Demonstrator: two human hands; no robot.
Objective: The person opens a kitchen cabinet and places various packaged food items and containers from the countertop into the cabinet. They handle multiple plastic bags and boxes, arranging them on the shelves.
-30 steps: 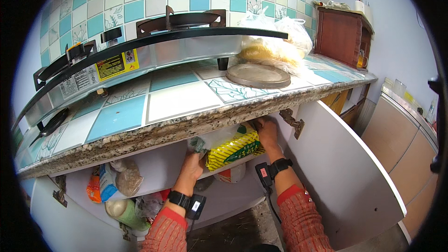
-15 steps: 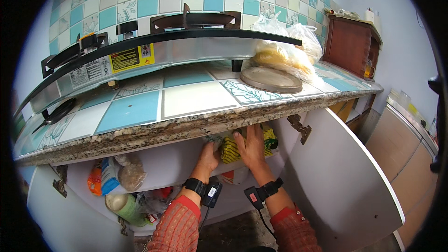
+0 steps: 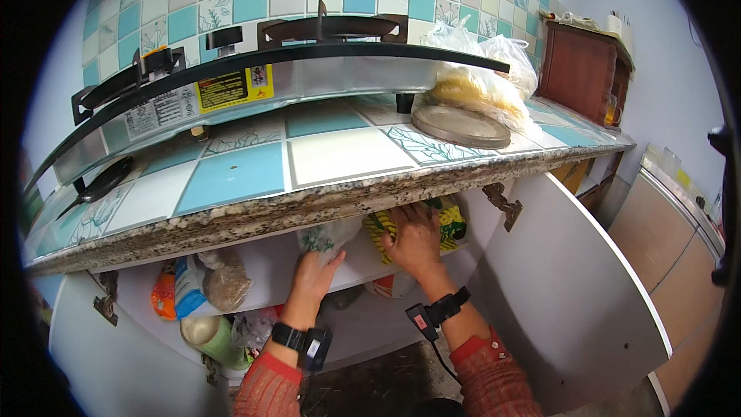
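Under the counter, my left hand (image 3: 312, 274) is at the front of the cabinet's upper shelf, closed on a clear plastic bag (image 3: 330, 236) with green print. Its thumb stands out to the side, and the other fingertips are partly hidden by the bag. Beside it, my right hand (image 3: 417, 241) grips a yellow packet (image 3: 378, 230) with black stripes from above, fingers and thumb spread over it. The packet's dark green end shows to the right of the hand. Both wrists wear black straps with small boxes.
Overhead juts the granite counter edge (image 3: 255, 212), with a gas stove (image 3: 309, 73), a round lid (image 3: 463, 125) and plastic bags (image 3: 482, 93) above. Cabinet doors stand open at left (image 3: 116, 347) and right (image 3: 571, 286). Bagged goods (image 3: 228, 286) and a green container (image 3: 216, 342) sit at left.
My left hand has moved left and toward me, and the clear bag has come left with it. My right hand stays at the yellow packet, its fingers now lying further over it.
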